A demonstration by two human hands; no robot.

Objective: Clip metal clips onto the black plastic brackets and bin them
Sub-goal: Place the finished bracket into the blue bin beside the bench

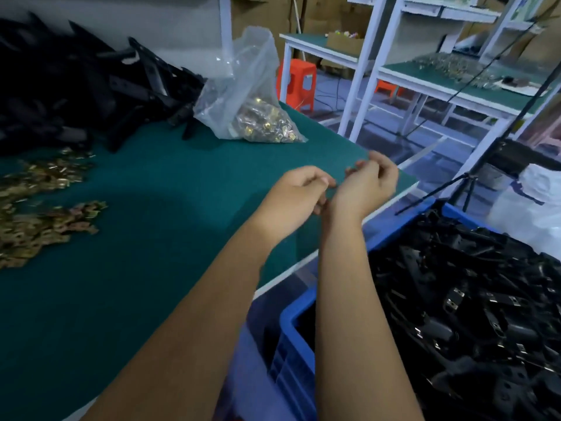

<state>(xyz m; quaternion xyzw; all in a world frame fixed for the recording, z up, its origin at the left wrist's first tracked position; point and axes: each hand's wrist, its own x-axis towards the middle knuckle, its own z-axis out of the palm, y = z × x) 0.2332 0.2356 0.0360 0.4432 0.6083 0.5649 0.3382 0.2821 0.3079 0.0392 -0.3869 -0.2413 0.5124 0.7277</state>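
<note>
Your hands, left hand [299, 189] and right hand [368, 183], curl together at frame centre, contents unclear, so take stiff, light brackets [76, 86] upper left by their arms, thin springy clips [36, 214] by their edges.

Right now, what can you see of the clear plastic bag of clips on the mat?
The clear plastic bag is thin, crinkled film, standing slumped at the far edge of the green mat, its open top sticking upward. Its lower part bulges with gold and silver metal clips. The upper part is empty and see-through. Its left side sits against the pile of black plastic brackets. Neither hand touches it; both are nearer the camera.
</note>
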